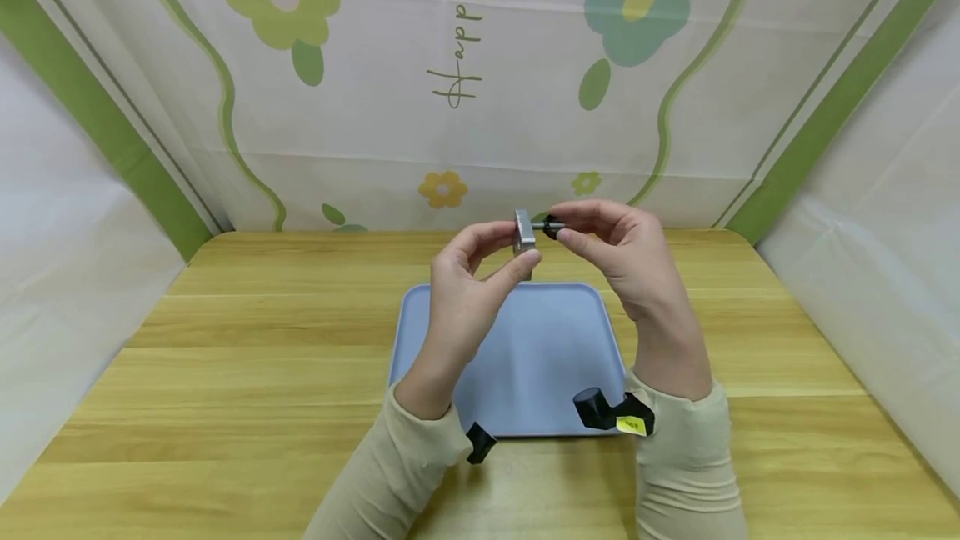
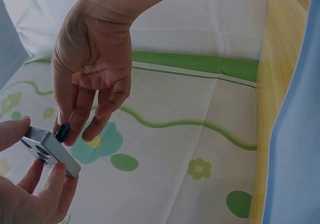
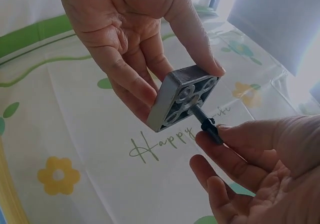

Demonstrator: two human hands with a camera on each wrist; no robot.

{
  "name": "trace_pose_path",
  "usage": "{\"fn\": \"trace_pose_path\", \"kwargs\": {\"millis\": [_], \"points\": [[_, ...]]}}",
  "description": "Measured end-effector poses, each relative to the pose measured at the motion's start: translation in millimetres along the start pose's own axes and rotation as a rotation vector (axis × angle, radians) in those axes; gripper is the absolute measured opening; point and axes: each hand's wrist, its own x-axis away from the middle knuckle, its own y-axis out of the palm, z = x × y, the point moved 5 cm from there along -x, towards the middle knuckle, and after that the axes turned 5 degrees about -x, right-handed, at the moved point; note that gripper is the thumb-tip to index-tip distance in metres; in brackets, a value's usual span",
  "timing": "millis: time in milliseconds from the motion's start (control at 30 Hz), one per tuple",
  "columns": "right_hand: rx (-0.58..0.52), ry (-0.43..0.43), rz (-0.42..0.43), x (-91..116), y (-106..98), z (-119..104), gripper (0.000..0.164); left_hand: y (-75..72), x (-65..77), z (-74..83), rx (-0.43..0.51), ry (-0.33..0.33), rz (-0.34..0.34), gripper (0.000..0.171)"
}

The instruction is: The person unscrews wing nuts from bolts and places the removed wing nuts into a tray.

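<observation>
My left hand [image 1: 467, 298] grips a small square metal block [image 3: 165, 101] by its edges, between thumb and fingers. In the right wrist view, the block's recessed face shows round holes and ribs. A threaded bolt [image 3: 200, 115] stands out from the middle of that face. My right hand [image 1: 626, 252] pinches a black piece [image 3: 212, 132] on the bolt between thumb and fingertips; its exact shape is partly hidden. Seen from the left wrist, the block's other face [image 2: 42, 151] has dark round openings. Both hands are held up above the far part of the tray.
A light blue tray [image 1: 536, 365] lies on the wood-grain table [image 1: 262, 373] beneath the hands. Behind the table hangs a white cloth [image 1: 360, 123] with printed flowers. White side panels stand left and right. Black camera mounts [image 1: 596, 408] sit on the wrists.
</observation>
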Motion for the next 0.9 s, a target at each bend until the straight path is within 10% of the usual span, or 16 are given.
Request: {"fn": "trace_pose_path", "kwargs": {"millis": [900], "points": [[-0.095,0.045,0.133,1.0,-3.8,-0.8,0.012,1.0,0.2,0.2,-0.003,-0.013,-0.001,0.035]]}}
